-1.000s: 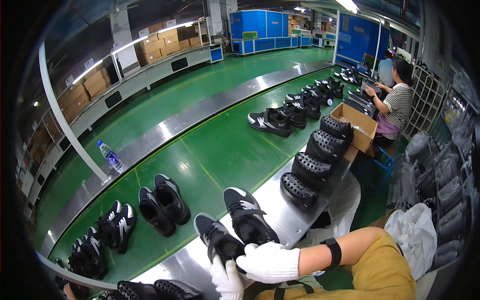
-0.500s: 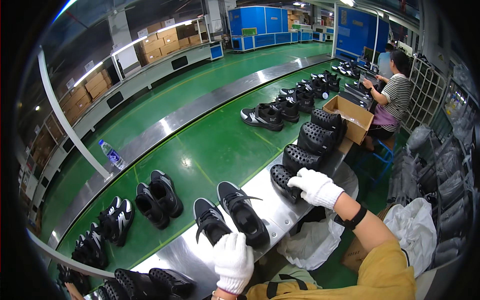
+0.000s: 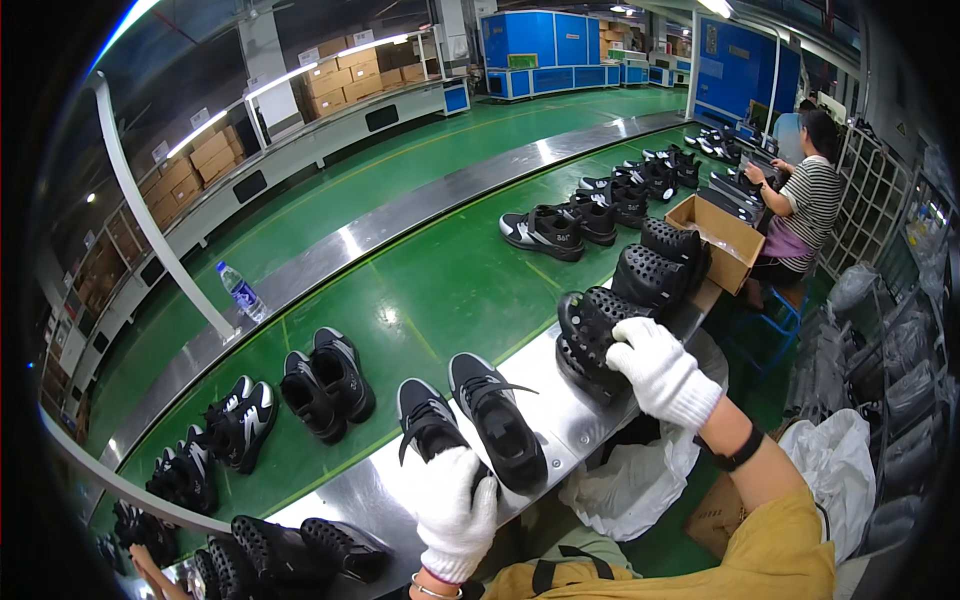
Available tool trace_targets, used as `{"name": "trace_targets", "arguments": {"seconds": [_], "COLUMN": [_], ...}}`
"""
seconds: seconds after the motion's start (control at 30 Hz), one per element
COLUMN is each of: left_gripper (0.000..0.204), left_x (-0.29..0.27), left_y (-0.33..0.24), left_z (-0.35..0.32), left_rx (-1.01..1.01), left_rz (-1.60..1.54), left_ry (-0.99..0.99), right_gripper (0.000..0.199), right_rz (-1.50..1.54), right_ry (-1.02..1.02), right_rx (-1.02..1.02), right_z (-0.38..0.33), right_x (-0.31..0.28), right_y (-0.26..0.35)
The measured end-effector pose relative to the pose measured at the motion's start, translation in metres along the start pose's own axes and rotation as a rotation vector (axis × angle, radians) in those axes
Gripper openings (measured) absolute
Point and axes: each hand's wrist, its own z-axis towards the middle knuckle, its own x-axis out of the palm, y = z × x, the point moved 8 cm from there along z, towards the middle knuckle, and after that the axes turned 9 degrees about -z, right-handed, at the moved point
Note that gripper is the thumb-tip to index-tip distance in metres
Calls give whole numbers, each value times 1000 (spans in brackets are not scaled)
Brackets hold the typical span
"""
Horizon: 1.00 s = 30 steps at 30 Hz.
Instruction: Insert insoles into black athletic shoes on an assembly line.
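My right hand (image 3: pixel 664 376), in a white knit glove, grips a black perforated shoe form (image 3: pixel 584 322). That form is tilted up over another one at the near end of a row of similar forms (image 3: pixel 643 276). My left hand (image 3: pixel 452 514), gloved too, is closed at the heel of a black and grey sneaker (image 3: pixel 428 418); the glove hides the shoe's back part. Right beside it rests the matching sneaker (image 3: pixel 496 424), its strap sticking out to the side. Both sneakers lie across the metal edge (image 3: pixel 565 440) of the bench, toes pointing away.
More sneaker pairs (image 3: pixel 325 384) stand on the green belt (image 3: pixel 400 310), left and far right. Black forms (image 3: pixel 285 550) sit at the lower left. An open carton (image 3: pixel 730 240) is beyond the row, near a seated co-worker (image 3: pixel 805 190). White plastic bags (image 3: pixel 635 485) hang below the edge.
My right hand has tipped the near shoe form upward. My left hand has stayed at the sneaker's heel, its thumb now showing. The whole view has shifted slightly.
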Motion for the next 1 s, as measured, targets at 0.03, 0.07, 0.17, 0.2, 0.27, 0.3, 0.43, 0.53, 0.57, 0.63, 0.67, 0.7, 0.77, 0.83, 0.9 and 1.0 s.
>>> {"name": "trace_targets", "arguments": {"seconds": [0.03,0.07,0.17,0.2,0.27,0.3,0.43,0.53,0.57,0.63,0.67,0.7,0.77,0.83,0.9,1.0], "left_gripper": [35,57,101,103,85,78,60,50,50,42,37,37,35,30,30,39], "left_x": [-9,-14,1,10,2,-2,-10,-2,0,4,5,7,22,29,41,34], "left_y": [5,21,47,72,45,48,55,36,36,33,24,30,34,30,34,28], "left_z": [-8,-10,3,-3,5,1,-18,-21,-20,-9,-3,-5,-2,3,9,26], "left_rx": [-46,-208,-354,-486,-517,-571,-673,-763,-762,-728,-751,-750,-795,-785,-803,-591], "left_rz": [65,-305,-1232,-1481,-1297,-1288,-1243,-1166,-1167,-1159,-1167,-1168,-1248,-1286,-1267,-1138], "left_ry": [-32,-101,-177,-162,-153,-233,-581,-613,-615,-543,-537,-535,-465,-485,-415,-306], "right_gripper": [21,20,24,29,31,31,67,65,60,60,62,64,62,61,62,59], "right_rz": [132,295,544,636,727,733,1118,1436,1400,1370,1306,1256,1393,1522,1654,1449], "right_ry": [-92,-117,-93,-55,-61,-65,256,149,87,62,147,170,118,133,153,87], "right_rx": [-58,-146,-253,-284,-303,-305,86,390,390,396,440,460,517,575,632,728], "right_z": [14,23,29,27,20,17,-5,-16,-17,-16,-18,-18,-20,-23,-26,-37], "right_x": [0,-11,-26,-26,-18,-18,19,38,40,40,47,48,47,52,50,37], "right_y": [22,46,112,135,158,160,158,164,160,152,145,140,132,132,131,95]}}
